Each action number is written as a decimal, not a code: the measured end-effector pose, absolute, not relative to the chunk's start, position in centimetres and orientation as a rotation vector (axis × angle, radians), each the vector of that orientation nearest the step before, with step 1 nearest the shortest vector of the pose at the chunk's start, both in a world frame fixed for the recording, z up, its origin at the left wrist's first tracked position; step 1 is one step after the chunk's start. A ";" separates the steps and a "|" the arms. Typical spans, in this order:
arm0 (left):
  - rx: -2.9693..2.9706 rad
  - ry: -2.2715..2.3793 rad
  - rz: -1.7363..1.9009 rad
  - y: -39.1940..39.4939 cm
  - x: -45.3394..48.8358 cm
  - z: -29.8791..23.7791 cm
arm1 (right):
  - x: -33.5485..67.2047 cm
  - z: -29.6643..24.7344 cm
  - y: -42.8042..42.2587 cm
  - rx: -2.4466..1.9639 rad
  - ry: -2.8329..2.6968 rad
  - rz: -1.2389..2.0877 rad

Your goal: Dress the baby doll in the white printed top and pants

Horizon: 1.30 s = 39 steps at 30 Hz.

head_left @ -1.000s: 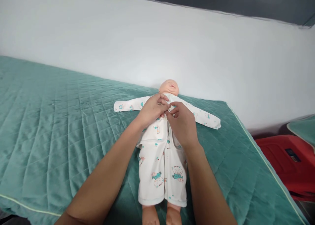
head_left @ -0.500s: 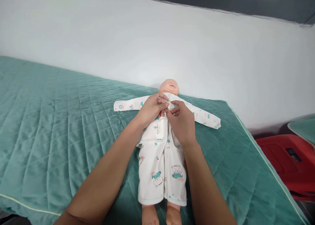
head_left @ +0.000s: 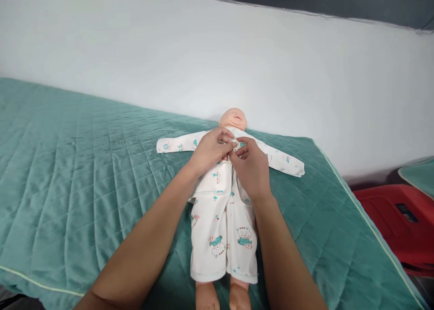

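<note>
Doll [head_left: 233,119]: lying on its back on the quilt, head toward the wall, arms stretched out to either side.
Sleepsuit [head_left: 217,219]: white with teal and pink animal prints, worn by the doll, on the far right part of the quilt; front opening running down the middle, closed over the belly and legs.
Left hand [head_left: 210,149]: curled over the doll's upper chest, thumb and fingers pinching the sleepsuit's front edge just below the chin.
Right hand [head_left: 252,167]: resting on the doll's chest, thumb and forefinger pinched on the opposite front edge, fingertips touching those of the left hand.
Forearms: bare, reaching in from the lower edge, one on each side of the doll's body.
Sleeves: spread flat on the quilt, cuffs well apart from both hands.
Doll's legs [head_left: 206,298]: bare, poking out of the trouser hems at the bottom edge of the view.
Quilt [head_left: 84,165]: teal, stitched in diamonds, pale piping along its edge.
Wall [head_left: 203,52]: plain white, just behind the doll's head.
Red plastic object [head_left: 389,215]: beyond the quilt's right edge, lower down; kind not clear.
</note>
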State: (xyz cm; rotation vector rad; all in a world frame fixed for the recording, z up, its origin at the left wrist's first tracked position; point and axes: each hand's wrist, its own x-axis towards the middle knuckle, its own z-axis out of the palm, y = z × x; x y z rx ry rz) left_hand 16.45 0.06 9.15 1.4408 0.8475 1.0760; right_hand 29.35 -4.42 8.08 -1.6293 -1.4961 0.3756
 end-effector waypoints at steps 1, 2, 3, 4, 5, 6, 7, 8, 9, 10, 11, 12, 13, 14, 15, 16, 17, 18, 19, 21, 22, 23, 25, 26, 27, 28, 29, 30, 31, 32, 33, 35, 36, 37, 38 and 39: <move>1.450 0.863 1.065 0.0 16.5 9.2 | 29.3 8.1 -4.4 -1.633 -1.493 0.378; 1.462 0.881 1.054 -0.1 16.5 9.3 | 29.3 8.1 -4.4 -1.637 -1.492 0.380; 1.478 0.901 1.044 -0.1 16.5 9.4 | 29.4 8.1 -4.4 -1.640 -1.492 0.382; 1.496 0.924 1.035 -0.1 16.5 9.4 | 29.4 8.1 -4.4 -1.642 -1.495 0.385; 1.517 0.947 1.029 -0.1 16.6 9.4 | 29.4 8.1 -4.4 -1.642 -1.499 0.388; 1.539 0.970 1.026 -0.1 16.6 9.4 | 29.5 8.2 -4.4 -1.641 -1.504 0.389; 1.564 0.994 1.028 -0.1 16.7 9.3 | 29.6 8.2 -4.4 -1.637 -1.513 0.389; 1.590 1.019 1.033 -0.1 16.8 9.3 | 29.6 8.3 -4.4 -1.634 -1.524 0.388; 1.617 1.048 1.043 -0.1 16.9 9.3 | 29.7 8.3 -4.4 -1.632 -1.537 0.386; 1.643 1.078 1.053 -0.1 17.0 9.3 | 29.7 8.4 -4.4 -1.632 -1.551 0.384; 1.668 1.109 1.065 -0.1 17.1 9.3 | 29.8 8.4 -4.4 -1.634 -1.564 0.384; 1.689 1.139 1.075 -0.1 17.1 9.4 | 29.8 8.4 -4.4 -1.637 -1.574 0.386; 1.707 1.162 1.082 -0.1 17.2 9.4 | 29.9 8.4 -4.4 -1.638 -1.581 0.387; 1.720 1.175 1.084 -0.1 17.2 9.4 | 29.9 8.4 -4.4 -1.639 -1.585 0.388; 1.726 1.181 1.083 -0.1 17.2 9.5 | 29.9 8.4 -4.4 -1.638 -1.587 0.388; 1.722 1.179 1.082 -0.1 17.1 9.5 | 29.9 8.4 -4.4 -1.635 -1.588 0.389; 1.708 1.170 1.079 -0.1 17.1 9.5 | 29.9 8.4 -4.4 -1.634 -1.587 0.388; 1.687 1.153 1.073 -0.1 17.0 9.6 | 29.8 8.4 -4.4 -1.634 -1.586 0.387; 1.660 1.134 1.065 -0.1 16.9 9.6 | 29.8 8.4 -4.4 -1.634 -1.586 0.387; 1.593 1.095 1.046 -0.1 16.7 9.7 | 29.8 8.4 -4.4 -1.636 -1.584 0.387; 1.563 1.078 1.033 -0.2 16.6 9.8 | 29.7 8.4 -4.4 -1.637 -1.584 0.387; 1.537 1.061 1.023 -0.2 16.5 9.9 | 29.7 8.4 -4.4 -1.636 -1.584 0.388; 1.500 1.032 1.018 -0.2 16.4 10.0 | 29.7 8.4 -4.4 -1.635 -1.585 0.389; 1.491 1.017 1.018 -0.2 16.4 10.1 | 29.7 8.4 -4.3 -1.633 -1.584 0.391; 1.484 1.000 1.019 -0.2 16.4 10.1 | 29.8 8.4 -4.3 -1.628 -1.582 0.397; 1.475 0.982 1.020 -0.2 16.3 10.0 | 29.8 8.4 -4.3 -1.620 -1.579 0.405; 1.464 0.962 1.020 -0.1 16.3 9.9 | 29.9 8.4 -4.4 -1.609 -1.573 0.420; 1.455 0.941 1.020 0.0 16.3 9.8 | 30.0 8.5 -4.4 -1.595 -1.566 0.444; 1.450 0.924 1.020 0.0 16.3 9.7 | 30.2 8.5 -4.5 -1.576 -1.554 0.478; 1.451 0.915 1.024 0.1 16.3 9.5 | 30.4 8.5 -4.5 -1.553 -1.540 0.525; 1.460 0.919 1.027 0.2 16.3 9.4 | 30.5 8.6 -4.5 -1.526 -1.523 0.580; 1.501 0.963 1.030 0.2 16.3 9.3 | 30.9 8.6 -4.5 -1.473 -1.476 0.672; 1.521 0.998 1.032 0.2 16.3 9.3 | 31.1 8.6 -4.5 -1.457 -1.447 0.691; 1.538 1.029 1.034 0.2 16.3 9.3 | 31.2 8.6 -4.5 -1.453 -1.414 0.689; 1.553 1.051 1.036 0.1 16.3 9.4 | 31.4 8.6 -4.4 -1.461 -1.384 0.672; 1.565 1.066 1.035 0.1 16.3 9.5 | 31.5 8.5 -4.3 -1.478 -1.357 0.645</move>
